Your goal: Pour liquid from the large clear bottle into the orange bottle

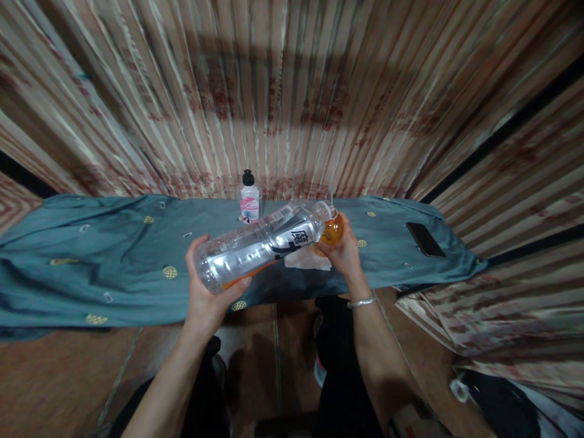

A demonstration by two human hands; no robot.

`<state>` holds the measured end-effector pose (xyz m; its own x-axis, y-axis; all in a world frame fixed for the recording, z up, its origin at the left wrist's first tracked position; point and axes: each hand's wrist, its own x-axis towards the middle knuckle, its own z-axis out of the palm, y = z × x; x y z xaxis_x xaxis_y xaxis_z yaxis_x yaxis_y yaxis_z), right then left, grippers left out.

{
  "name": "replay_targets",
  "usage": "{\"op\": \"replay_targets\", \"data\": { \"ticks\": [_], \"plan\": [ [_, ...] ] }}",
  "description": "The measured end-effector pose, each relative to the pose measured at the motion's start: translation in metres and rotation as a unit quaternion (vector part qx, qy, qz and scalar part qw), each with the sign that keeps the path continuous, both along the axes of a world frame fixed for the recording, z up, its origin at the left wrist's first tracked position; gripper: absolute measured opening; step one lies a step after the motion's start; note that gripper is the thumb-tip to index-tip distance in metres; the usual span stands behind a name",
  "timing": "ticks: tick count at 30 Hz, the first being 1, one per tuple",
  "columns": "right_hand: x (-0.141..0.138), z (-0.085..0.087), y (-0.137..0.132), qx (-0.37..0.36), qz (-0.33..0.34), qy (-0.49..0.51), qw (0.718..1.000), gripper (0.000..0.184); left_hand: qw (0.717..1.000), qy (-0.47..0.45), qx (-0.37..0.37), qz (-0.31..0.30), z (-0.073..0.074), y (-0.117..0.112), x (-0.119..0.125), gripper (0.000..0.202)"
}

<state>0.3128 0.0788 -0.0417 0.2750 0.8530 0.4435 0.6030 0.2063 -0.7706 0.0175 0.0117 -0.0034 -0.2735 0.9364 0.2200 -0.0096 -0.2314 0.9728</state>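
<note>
**Bottle tipped over a small glass above the blue cloth**

The fingers of the left hand [207,292] were wrapped around the base end of a large clear plastic bottle [262,243], thumb on the near side and the other fingers curled over the far side, pressed against the plastic. The bottle was held almost on its side, its neck raised slightly toward the right, with a thin band of orange liquid seen along its lower wall. Its open mouth was brought just against the rim of a small glass [333,230] filled with orange liquid. The glass was gripped by the right hand [345,252], fingers closed around it from the near right; a silver bangle [360,302] was worn on that wrist.

Just under the glass, a white tissue [306,260] was laid on a blue-grey cloth [91,255] spread over the table. Farther back, near the striped curtain [292,91], a small bottle with a black cap and pink label [249,198] was stood upright. Well to the right, a dark phone [425,239] was laid flat on the cloth.
</note>
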Motion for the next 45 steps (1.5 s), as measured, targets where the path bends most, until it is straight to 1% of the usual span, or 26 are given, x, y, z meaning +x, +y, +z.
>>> {"op": "replay_targets", "data": {
  "ticks": [4,9,12,17,22,28,32,37,45],
  "plan": [
    [0.0,-0.002,0.001,0.016,0.002,-0.011,1.0,0.095,1.0,0.006,0.004,-0.007,-0.002,0.001,-0.002,0.112],
    [0.0,0.0,-0.001,0.002,0.001,-0.009,1.0,0.096,0.999,0.001,-0.002,-0.037,-0.008,0.002,-0.009,0.114],
    [-0.001,0.002,-0.001,-0.002,0.007,-0.006,1.0,0.096,0.999,0.009,0.004,-0.036,-0.01,0.002,-0.011,0.115],
    [-0.002,0.003,-0.002,-0.018,0.001,0.004,1.0,0.097,0.999,0.002,-0.006,-0.045,-0.007,0.0,-0.009,0.114],
    [-0.001,0.001,-0.001,-0.009,0.01,0.003,1.0,0.098,1.0,-0.01,-0.008,-0.021,-0.004,-0.001,-0.005,0.116],
    [0.0,-0.002,0.0,0.002,-0.002,0.004,1.0,0.097,0.999,-0.005,-0.015,-0.05,-0.006,0.0,-0.009,0.118],
    [-0.001,-0.002,0.0,0.009,0.003,0.005,1.0,0.096,1.0,-0.018,-0.016,-0.018,-0.001,-0.001,-0.004,0.119],
    [-0.001,-0.001,0.0,0.008,0.007,0.013,1.0,0.096,0.999,-0.025,-0.025,-0.001,0.008,-0.002,0.002,0.12],
    [-0.002,0.003,-0.002,-0.008,-0.003,0.003,1.0,0.098,0.999,-0.027,-0.034,0.004,0.009,-0.002,0.002,0.125]
  ]
}}
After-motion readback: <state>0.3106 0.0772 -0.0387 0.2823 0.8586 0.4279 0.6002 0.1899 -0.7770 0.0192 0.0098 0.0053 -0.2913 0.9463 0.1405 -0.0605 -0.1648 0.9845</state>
